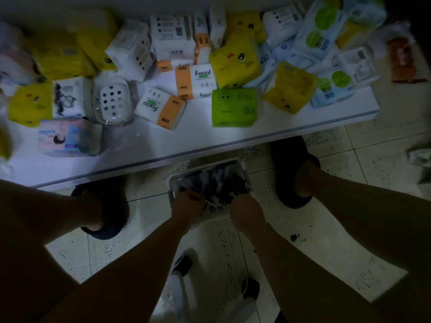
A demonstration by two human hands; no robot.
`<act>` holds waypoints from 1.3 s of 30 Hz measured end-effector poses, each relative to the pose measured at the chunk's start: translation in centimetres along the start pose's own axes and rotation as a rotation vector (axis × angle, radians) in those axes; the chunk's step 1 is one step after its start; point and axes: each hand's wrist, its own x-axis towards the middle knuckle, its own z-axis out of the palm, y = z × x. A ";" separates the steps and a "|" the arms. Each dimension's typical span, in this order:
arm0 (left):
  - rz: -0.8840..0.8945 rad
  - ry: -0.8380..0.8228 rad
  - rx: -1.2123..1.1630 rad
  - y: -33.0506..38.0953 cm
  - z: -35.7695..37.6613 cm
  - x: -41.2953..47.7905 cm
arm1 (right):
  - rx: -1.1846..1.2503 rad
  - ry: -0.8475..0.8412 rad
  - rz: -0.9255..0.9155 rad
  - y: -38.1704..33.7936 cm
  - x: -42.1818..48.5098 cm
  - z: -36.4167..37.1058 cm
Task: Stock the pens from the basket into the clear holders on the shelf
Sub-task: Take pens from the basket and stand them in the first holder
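Dim floor tiles (349,159) carry the pens (217,185), heaped in the basket (205,165) just ahead of both hands. The left hand (186,207) looks clenched round a few pens. The right hand (245,212) digs in beside it, its grasp too dark to tell. Gathering step, I judge; next, lift them to the clear holder (113,101) on the shelf (163,145) beyond.

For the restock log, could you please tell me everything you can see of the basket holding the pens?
The basket is small, white, plastic-looking, with perforated walls and rounded corners. It stands upright on the tiled floor before the shelf edge, between the person's feet, heaped with dark pens. The left hand and right hand curl round pens at its near side.
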 end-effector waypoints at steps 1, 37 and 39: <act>-0.008 -0.012 0.014 0.0 -0.1 -0.2 | 0.034 0.035 0.025 -0.2 -0.2 -0.4; 1.142 0.296 -0.322 15.1 -22.4 -26.2 | 1.040 0.491 -0.767 -19.1 -25.5 -21.7; 1.170 0.264 -0.411 15.4 -24.1 -27.8 | 0.990 0.546 -0.827 -20.6 -26.6 -22.6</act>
